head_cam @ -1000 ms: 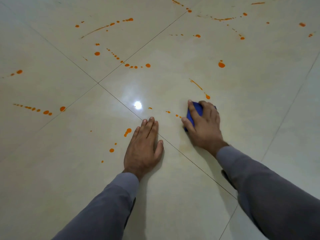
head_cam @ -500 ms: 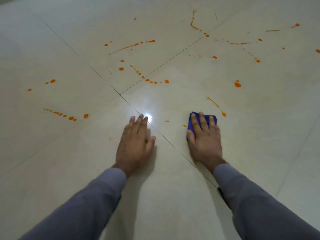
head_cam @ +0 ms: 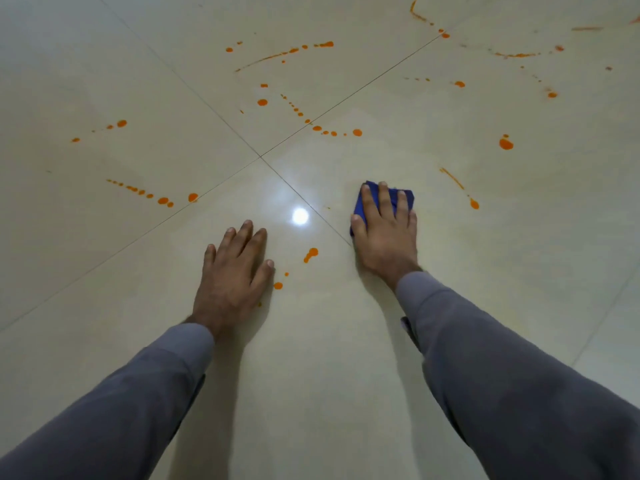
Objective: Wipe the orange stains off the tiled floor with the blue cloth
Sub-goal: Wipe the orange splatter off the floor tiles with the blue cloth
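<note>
- Your blue cloth (head_cam: 403, 197) lies folded flat on the tiled floor (head_cam: 519, 271), just right of the grout cross, mostly hidden under your palm.
- Your right hand (head_cam: 384, 233) presses it down, fingers straight and spread over the top, thumb along its left edge. No curl round the cloth; looks like a flat push for wiping pressure.
- Your left hand (head_cam: 235, 275) rests flat on the tile, fingers extended and close together, holding nothing. Probably a brace while you lean forward.
- Nearest orange stains: an elongated blob (head_cam: 310, 254) between your hands, and small drops (head_cam: 278, 285) just beside your left thumb. Neither touches the cloth.
- Right of the cloth: a thin streak ending in a drop (head_cam: 473, 203), near but apart.
- Farther out: dotted trail (head_cam: 162, 200) on the left tile, round spot (head_cam: 506, 143) up right, and more splatter across the far tiles.
- My read: most of the job is left; the blob between your hands is the closest target.
- Bright light glare (head_cam: 300, 215) sits between your hands and could hide faint residue.
</note>
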